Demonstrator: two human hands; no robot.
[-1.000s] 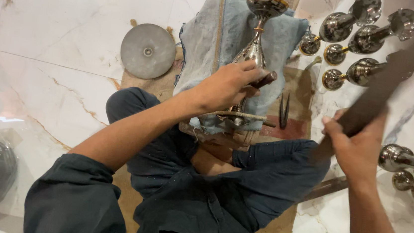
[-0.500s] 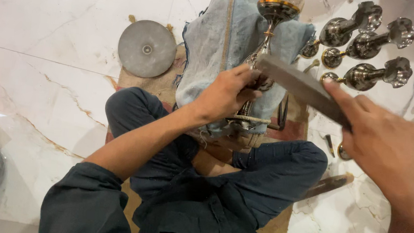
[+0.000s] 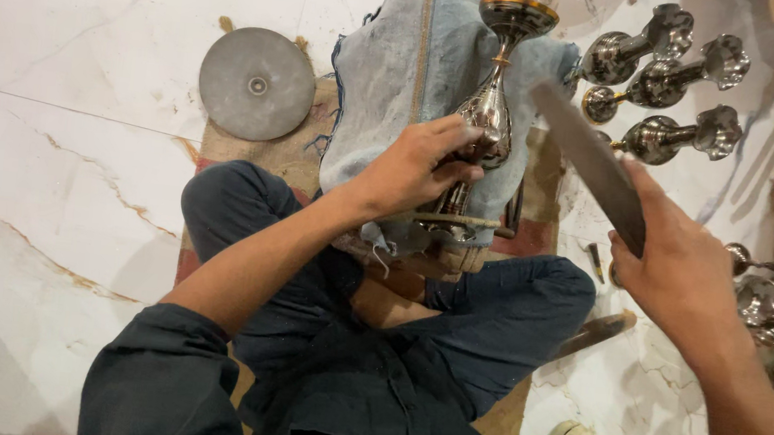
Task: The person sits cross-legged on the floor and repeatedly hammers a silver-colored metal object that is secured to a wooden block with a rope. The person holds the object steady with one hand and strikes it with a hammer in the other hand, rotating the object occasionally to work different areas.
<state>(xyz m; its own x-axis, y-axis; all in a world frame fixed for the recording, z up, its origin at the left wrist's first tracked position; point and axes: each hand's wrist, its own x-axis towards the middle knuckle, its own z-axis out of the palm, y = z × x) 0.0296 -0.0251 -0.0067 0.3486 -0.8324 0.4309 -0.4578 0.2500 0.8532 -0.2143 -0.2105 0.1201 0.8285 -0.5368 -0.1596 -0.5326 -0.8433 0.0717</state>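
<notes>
The left hand (image 3: 415, 169) gripped the upright metal vase (image 3: 489, 114) at its belly; the right hand (image 3: 681, 271) clasped a flat file (image 3: 588, 160) — angled just right of it.

— How is the light treating you?

— You are working under bright, warm overhead light. It is bouncing off the marble floor (image 3: 64, 171), washing out the top left corner, and glinting on the brass vase (image 3: 493, 105) and the metal pieces (image 3: 665, 83) beside it.

— Any blur?

— Your right hand (image 3: 681, 271) and the flat file (image 3: 588, 165) it is gripping are smearing with motion. Your left hand (image 3: 415, 169) is staying sharp. Soft shadows are pooling around your legs, and the wide lens is bending the frame edges, where the right side is turning dim.
</notes>
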